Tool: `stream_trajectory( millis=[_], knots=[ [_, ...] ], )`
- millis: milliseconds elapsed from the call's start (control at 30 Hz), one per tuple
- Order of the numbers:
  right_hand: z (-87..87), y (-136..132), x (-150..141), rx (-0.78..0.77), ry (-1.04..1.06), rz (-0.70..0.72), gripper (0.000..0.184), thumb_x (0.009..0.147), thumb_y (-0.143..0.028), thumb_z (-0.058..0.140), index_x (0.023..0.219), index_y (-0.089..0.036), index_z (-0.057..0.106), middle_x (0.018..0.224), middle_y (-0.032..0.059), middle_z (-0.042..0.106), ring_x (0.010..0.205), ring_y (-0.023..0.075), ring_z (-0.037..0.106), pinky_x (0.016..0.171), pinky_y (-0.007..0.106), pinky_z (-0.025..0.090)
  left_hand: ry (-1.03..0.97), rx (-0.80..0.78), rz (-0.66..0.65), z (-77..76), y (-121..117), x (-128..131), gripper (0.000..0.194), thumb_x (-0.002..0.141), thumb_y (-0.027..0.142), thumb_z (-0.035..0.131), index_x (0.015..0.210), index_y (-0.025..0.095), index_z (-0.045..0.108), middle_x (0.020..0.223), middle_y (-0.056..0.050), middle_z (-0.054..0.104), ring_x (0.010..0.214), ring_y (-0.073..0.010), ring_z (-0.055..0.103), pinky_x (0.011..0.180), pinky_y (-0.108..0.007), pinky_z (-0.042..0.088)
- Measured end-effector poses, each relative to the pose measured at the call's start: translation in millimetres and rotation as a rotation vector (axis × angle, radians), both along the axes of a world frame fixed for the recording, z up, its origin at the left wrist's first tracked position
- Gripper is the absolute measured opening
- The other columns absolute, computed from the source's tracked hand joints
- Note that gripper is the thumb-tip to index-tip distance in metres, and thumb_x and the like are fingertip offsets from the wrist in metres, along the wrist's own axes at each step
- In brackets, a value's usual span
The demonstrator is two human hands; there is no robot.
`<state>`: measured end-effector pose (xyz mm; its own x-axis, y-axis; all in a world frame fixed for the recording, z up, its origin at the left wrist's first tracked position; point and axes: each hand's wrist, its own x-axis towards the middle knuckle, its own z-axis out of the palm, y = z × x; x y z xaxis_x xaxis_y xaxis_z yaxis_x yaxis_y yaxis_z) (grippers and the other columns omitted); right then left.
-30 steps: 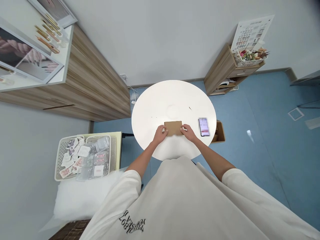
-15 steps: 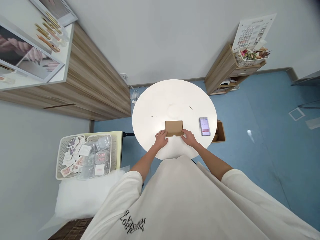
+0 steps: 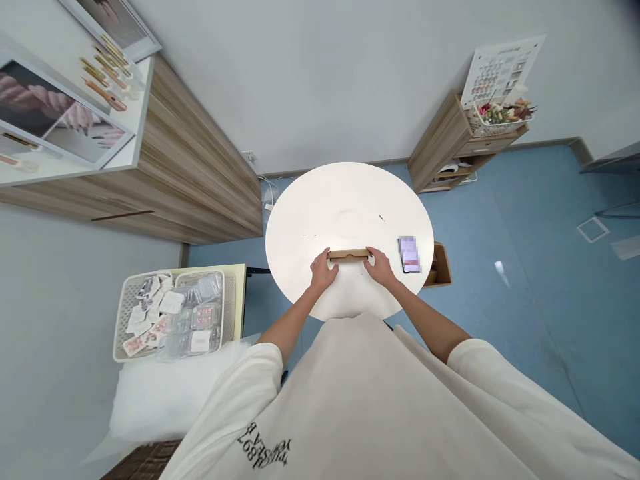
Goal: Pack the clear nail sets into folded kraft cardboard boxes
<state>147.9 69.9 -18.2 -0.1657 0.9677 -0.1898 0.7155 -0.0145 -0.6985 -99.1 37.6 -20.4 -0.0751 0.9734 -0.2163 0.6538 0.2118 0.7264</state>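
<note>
A small brown cardboard box [image 3: 349, 255] is at the middle of the round white table [image 3: 345, 193], its narrow side with a notched flap facing me. My left hand [image 3: 323, 271] grips the box's left end, fingers at the far corner and thumb at the near side. At the right end my right hand [image 3: 379, 268] holds it the same way. Whether the box touches the tabletop I cannot tell. To the right on the table lies a phone [image 3: 410, 255] with its lit screen blurred out.
White baskets [image 3: 119, 320] of cards and clear plastic cases stand on a side table at left, beside white wrapping sheets [image 3: 160, 393]. A wooden cabinet [image 3: 200, 160] rises at far left. An open cardboard carton [image 3: 441, 267] sits on the floor, right of the table.
The box has been tipped, so its narrow side now faces me instead of its broad top. Both hands have shifted slightly forward and closed around its ends.
</note>
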Motion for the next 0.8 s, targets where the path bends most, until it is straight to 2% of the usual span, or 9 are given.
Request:
stream_trajectory(
  millis=[200,400,533,633,800],
  knots=[
    [-4.4,10,-6,-0.045,0.005,-0.072,0.047,0.092,-0.029,0.047,0.137,-0.024,0.054,0.125,0.0085,0.065,0.116,0.0263,0.057,0.104,0.045,0.045,-0.077,-0.002,0.086,-15.5,13,4,0.048,0.096,0.027,0.052,0.144,0.024,0.048,0.139,-0.011,0.059,0.13,-0.0257,0.054,0.109,-0.043,0.043],
    [-10.1,14,-8,0.001,0.018,-0.091,0.049,0.09,-0.026,0.047,0.138,-0.022,0.055,0.13,0.0118,0.058,0.104,0.0239,0.063,0.101,0.043,0.05,0.059,0.04,0.118,-17.5,23,4,0.033,0.094,0.024,0.055,0.126,0.024,0.065,0.124,-0.012,0.059,0.117,-0.0276,0.059,0.105,-0.045,0.046],
    [-8.6,16,-10,0.016,-0.014,-0.066,0.051,0.09,-0.023,0.046,0.141,-0.022,0.052,0.127,0.012,0.057,0.103,0.0241,0.062,0.099,0.042,0.051,0.042,0.04,0.059,-16.1,28,3,0.034,0.093,0.017,0.053,0.125,0.022,0.064,0.115,-0.01,0.059,0.101,-0.0237,0.063,0.095,-0.04,0.051],
    [-7.4,16,-11,0.02,-0.043,-0.048,0.052,0.091,-0.023,0.046,0.143,-0.021,0.05,0.122,0.0118,0.058,0.105,0.0249,0.061,0.098,0.042,0.05,0.092,0.079,0.028,-16.1,29,3,0.034,0.092,0.015,0.053,0.123,0.021,0.064,0.109,-0.01,0.061,0.103,-0.0257,0.062,0.096,-0.042,0.051],
    [-4.7,15,-10,0.039,-0.077,-0.026,0.053,0.093,-0.023,0.045,0.146,-0.021,0.046,0.118,0.011,0.059,0.103,0.0251,0.061,0.096,0.042,0.049,0.036,0.084,0.022,-18.8,29,4,0.036,0.092,0.014,0.051,0.126,0.021,0.062,0.114,-0.01,0.059,0.097,-0.0224,0.064,0.091,-0.039,0.054]
  ],
)
